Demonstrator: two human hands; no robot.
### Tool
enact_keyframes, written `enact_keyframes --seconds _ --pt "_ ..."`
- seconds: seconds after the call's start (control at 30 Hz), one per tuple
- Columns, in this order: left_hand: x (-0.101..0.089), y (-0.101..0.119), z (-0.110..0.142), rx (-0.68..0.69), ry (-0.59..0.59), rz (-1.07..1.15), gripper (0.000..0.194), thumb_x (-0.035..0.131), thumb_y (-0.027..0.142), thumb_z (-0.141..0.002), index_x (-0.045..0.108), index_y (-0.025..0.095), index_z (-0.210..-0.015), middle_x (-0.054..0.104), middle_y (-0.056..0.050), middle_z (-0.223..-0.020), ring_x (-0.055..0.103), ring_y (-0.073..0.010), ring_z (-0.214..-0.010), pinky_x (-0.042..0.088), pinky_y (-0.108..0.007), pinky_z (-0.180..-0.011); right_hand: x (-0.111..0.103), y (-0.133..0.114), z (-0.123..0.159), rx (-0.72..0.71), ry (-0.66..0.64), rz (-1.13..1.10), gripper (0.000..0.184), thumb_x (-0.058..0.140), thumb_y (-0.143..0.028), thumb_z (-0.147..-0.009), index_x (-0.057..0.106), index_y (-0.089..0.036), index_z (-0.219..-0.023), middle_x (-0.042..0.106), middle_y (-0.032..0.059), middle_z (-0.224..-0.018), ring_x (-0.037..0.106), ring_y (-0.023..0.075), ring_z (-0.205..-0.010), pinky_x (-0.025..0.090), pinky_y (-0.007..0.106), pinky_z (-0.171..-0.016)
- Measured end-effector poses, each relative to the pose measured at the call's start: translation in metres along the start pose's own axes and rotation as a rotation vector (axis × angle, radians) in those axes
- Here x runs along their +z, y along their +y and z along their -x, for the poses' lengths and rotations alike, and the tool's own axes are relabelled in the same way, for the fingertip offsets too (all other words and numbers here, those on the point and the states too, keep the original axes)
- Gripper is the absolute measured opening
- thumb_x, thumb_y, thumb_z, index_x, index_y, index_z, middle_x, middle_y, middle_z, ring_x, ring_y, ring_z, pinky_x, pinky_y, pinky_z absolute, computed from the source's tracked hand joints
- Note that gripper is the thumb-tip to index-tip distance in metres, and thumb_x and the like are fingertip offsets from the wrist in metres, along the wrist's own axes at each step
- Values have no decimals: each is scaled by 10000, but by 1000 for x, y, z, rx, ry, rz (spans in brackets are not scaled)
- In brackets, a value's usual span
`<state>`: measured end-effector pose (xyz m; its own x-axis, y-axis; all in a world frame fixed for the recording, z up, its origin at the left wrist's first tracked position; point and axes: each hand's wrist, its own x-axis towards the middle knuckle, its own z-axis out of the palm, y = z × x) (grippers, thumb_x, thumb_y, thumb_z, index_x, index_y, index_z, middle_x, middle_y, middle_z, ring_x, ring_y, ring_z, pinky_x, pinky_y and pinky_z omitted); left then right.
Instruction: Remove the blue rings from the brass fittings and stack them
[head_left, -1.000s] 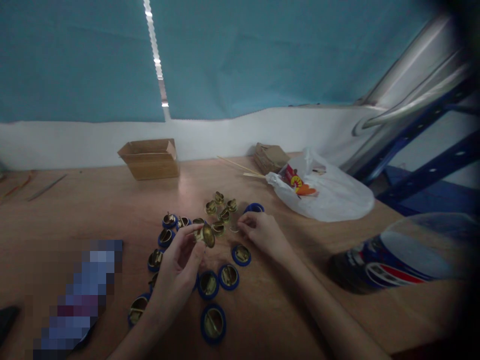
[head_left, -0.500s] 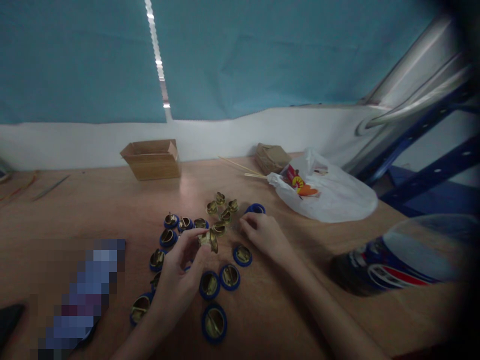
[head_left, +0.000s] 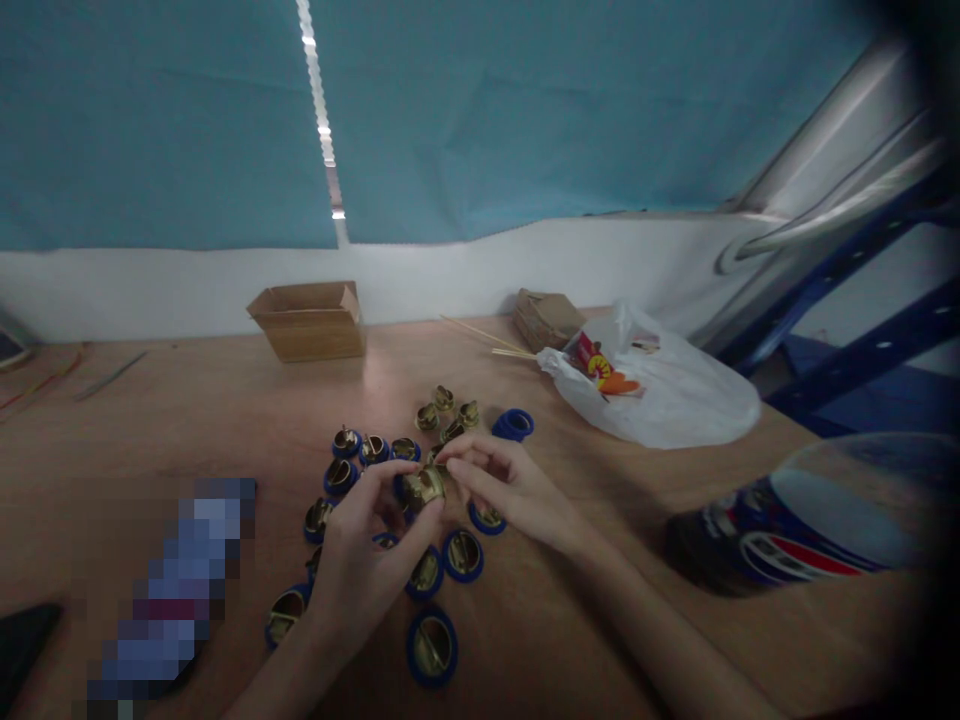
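Between the thumb and fingers of my left hand is a round brass fitting, raised above the table and tilted. My right hand is close by on its right, fingertips pinched together; whatever they hold, if anything, does not show. Below and around the hands lie several similar brass fittings seated in blue rings, such as the one nearest me. Several bare brass fittings are grouped just beyond my fingers. A small stack of blue rings sits behind my right hand.
An open cardboard box stands against the wall. On the right are a white plastic bag with thin sticks, a brown package and a large Pepsi bottle. A pixelated blue object lies left on the wooden table.
My right hand has moved left, away from the stack of blue rings, to the brass fitting in my left hand. The fitting has turned in my left fingers.
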<state>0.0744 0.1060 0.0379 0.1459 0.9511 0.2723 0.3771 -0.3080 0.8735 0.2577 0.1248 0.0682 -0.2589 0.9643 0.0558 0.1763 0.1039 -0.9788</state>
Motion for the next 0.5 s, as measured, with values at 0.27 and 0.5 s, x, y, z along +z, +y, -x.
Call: enact_keyframes --seconds 0.27,0.5 --pt "-1 -2 0 337 96 -318 317 690 241 -830 551 195 -1111 645 -24 -858 615 -162 -682 520 -280 -670 8 9 1 53 -121 -4 342 492 -497 -920 509 -195 -760 472 -69 -556 436 76 -456 333 192 -432" --pt "-6 1 -2 377 171 -282 232 451 92 -946 556 183 -1131 661 -48 -982 657 -162 -888 511 -264 -798 -12 24 -9 45 114 247 321 381 -424 -974 450 -216 -740 484 -35 -615 462 116 -511 356 232 -483"
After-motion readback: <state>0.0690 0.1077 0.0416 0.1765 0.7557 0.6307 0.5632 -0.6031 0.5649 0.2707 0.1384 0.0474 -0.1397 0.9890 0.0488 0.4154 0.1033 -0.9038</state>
